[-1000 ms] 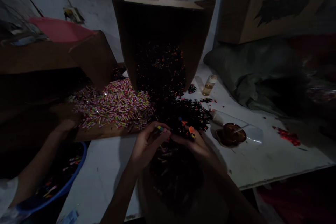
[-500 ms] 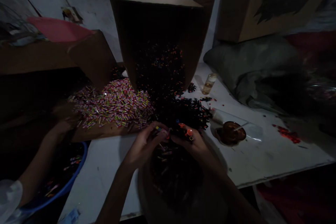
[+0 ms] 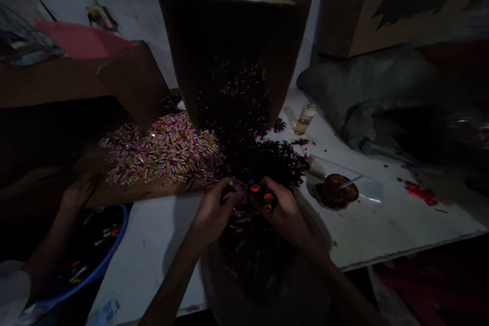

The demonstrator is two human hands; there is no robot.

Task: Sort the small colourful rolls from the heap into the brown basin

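My left hand (image 3: 212,216) is closed with its thumb and fingers around a small printed tube (image 3: 232,184) with yellow and blue bands. Close beside it, my right hand (image 3: 286,211) grips several small black pieces with round orange ends (image 3: 268,197). The fingertips of both hands almost meet, and the dim light hides whether the pieces touch. Below them stands a round container (image 3: 214,285) holding many dark slim pieces. A heap of black pieces (image 3: 278,160) lies just beyond my hands. To its left spreads a heap of pink and yellow printed tubes (image 3: 168,150).
A cardboard box (image 3: 164,25) tips black pieces onto the white table (image 3: 153,244). On the right are a brown cup (image 3: 340,188), a small bottle (image 3: 304,119) and red bits (image 3: 420,192). Another person's hand (image 3: 78,191) is above a blue basin (image 3: 121,237).
My right hand has shifted slightly left and turned, bringing the orange ends nearer my left hand. The co-worker's hand at the left has moved a little.
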